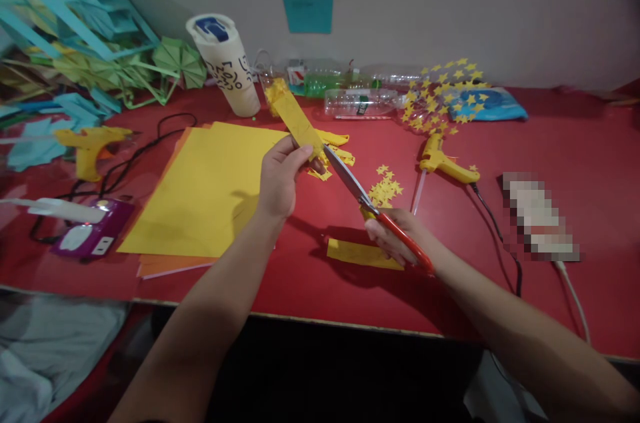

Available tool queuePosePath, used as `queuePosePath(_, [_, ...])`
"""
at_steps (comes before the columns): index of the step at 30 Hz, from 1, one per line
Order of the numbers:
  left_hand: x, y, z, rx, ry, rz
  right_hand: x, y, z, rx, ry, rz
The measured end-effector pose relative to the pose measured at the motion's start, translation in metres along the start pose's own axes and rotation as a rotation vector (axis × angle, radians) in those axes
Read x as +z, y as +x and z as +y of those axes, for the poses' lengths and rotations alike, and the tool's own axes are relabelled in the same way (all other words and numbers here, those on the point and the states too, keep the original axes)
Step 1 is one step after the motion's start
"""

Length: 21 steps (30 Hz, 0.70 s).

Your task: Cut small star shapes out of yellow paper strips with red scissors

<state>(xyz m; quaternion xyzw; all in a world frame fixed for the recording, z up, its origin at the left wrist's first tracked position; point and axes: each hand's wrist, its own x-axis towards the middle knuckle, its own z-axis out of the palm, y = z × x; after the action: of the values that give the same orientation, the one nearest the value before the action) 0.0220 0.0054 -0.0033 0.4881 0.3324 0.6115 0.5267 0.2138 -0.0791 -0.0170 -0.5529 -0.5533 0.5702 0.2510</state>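
Pinched between the fingers of my left hand is a folded yellow paper strip, tilted up to the left. My right hand grips red-handled scissors, whose blade tips meet the lower end of the strip. Below the scissors, another yellow strip lies on the red table, partly behind my right hand. A small pile of yellow paper stars sits just beyond that hand. Yellow scraps lie under the held strip.
Yellow sheets lie left of centre. Glue guns stand on both sides, with cords. A purple power strip, white tumbler, plastic bottles, star-covered piece and blurred-out object are also on the table.
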Motion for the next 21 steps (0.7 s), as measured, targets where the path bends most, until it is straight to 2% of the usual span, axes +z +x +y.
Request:
queuePosePath(9, [-0.0024, 0.0005, 0.0010, 0.008, 0.070, 0.010, -0.0013, 0.0006, 0.0021, 0.030, 0.045, -0.052])
queuePosePath(21, [-0.0081, 0.0043, 0.0007, 0.083, 0.135, 0.009, -0.0016, 0.0015, 0.0011, 0.003, -0.041, -0.062])
